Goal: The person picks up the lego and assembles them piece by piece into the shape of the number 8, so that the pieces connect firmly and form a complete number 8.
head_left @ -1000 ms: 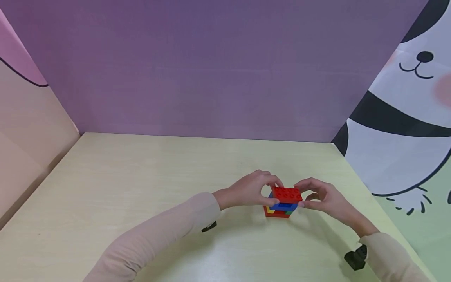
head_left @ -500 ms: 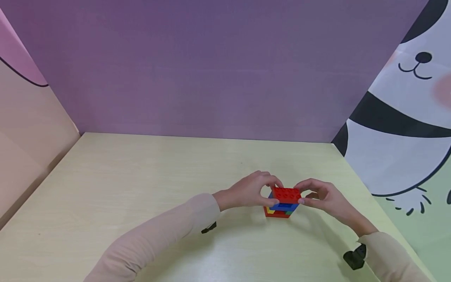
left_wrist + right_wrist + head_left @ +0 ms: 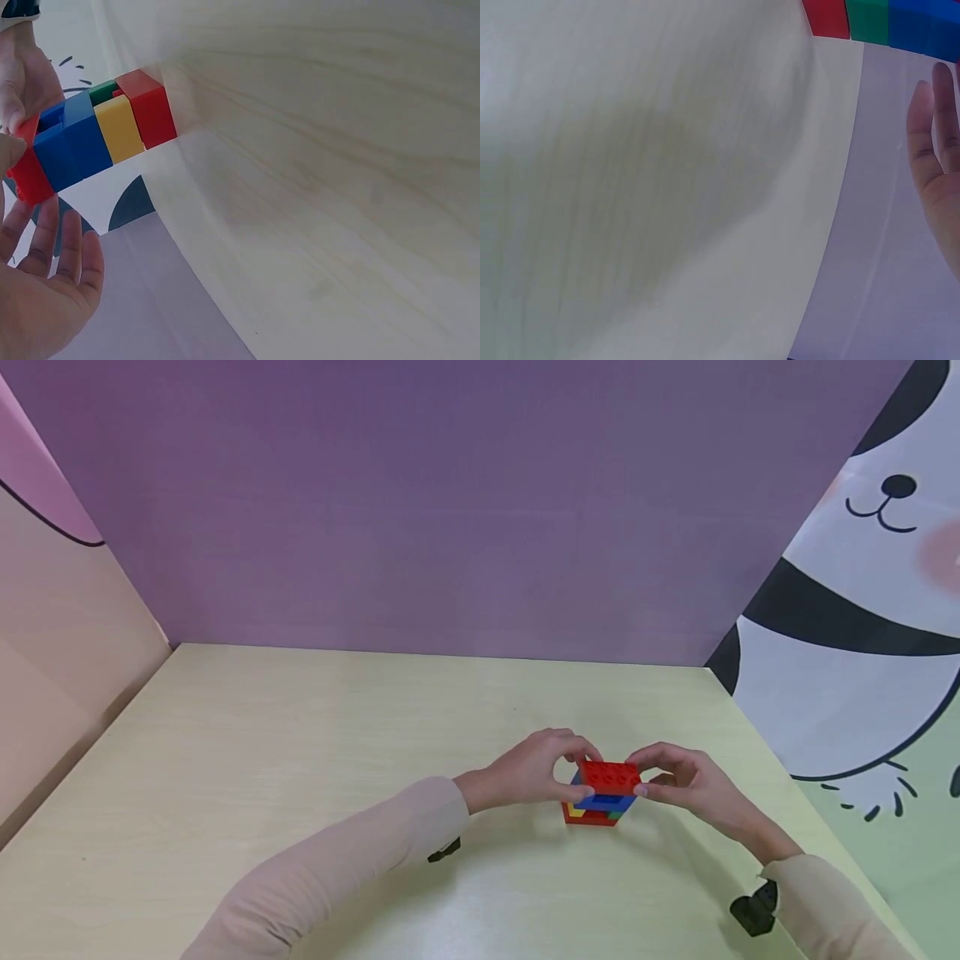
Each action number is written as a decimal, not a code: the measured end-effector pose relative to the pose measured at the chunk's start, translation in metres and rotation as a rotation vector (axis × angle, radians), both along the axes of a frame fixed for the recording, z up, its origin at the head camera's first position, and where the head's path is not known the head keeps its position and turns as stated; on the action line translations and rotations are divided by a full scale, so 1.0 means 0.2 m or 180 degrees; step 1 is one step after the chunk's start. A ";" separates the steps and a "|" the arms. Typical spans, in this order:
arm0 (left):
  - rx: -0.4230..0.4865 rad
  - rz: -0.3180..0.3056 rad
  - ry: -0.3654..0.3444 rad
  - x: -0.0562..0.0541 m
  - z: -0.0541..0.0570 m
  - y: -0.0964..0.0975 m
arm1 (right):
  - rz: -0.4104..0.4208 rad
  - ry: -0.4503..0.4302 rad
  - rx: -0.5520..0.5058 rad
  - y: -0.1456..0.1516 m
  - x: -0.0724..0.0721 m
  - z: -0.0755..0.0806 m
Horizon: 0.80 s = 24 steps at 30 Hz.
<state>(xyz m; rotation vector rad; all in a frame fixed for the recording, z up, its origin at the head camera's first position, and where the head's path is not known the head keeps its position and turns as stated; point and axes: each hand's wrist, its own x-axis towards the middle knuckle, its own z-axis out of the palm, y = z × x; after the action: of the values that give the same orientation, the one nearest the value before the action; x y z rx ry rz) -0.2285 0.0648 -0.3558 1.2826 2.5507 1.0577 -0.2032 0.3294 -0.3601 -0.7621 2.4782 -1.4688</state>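
A small tower of toy building blocks stands on the table, right of the middle in the head view. Its top is a red block with studs. Blue blocks sit beneath it, then a yellow block and a green block side by side, with another red block at the bottom. My left hand pinches the left end of the top red block between thumb and fingers. At the opposite end, my right hand pinches the same block, thumb at its near corner.
The pale wooden table meets a purple wall at the back. A panel with a panda drawing runs along the right side, close to the right hand. Black wrist straps show below the sleeves.
My right thumb has shifted slightly up onto the near corner of the top red block. The left hand and the tower hold their place.
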 end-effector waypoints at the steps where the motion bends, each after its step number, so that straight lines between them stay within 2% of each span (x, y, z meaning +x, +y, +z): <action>1: 0.0003 0.0000 0.0001 0.00 0.00 0.00 | -0.0008 -0.0008 0.0002 0.00 0.00 0.00; 9: -0.0079 0.0016 0.0052 0.00 0.01 0.00 | -0.0042 -0.0042 0.0036 0.01 0.00 -0.01; 19: -0.0125 0.0025 0.0368 0.00 0.00 -0.01 | -0.0040 -0.0030 0.0019 0.01 0.00 -0.01; 24: -0.0090 -0.0003 0.0438 0.00 0.00 -0.01 | -0.0063 -0.0044 0.0045 0.01 0.00 -0.01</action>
<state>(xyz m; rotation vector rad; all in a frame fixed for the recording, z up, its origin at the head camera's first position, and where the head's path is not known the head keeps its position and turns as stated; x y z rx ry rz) -0.2277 0.0622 -0.3559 1.3954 2.6529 0.9611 -0.2037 0.3310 -0.3618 -0.7245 2.4903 -1.4566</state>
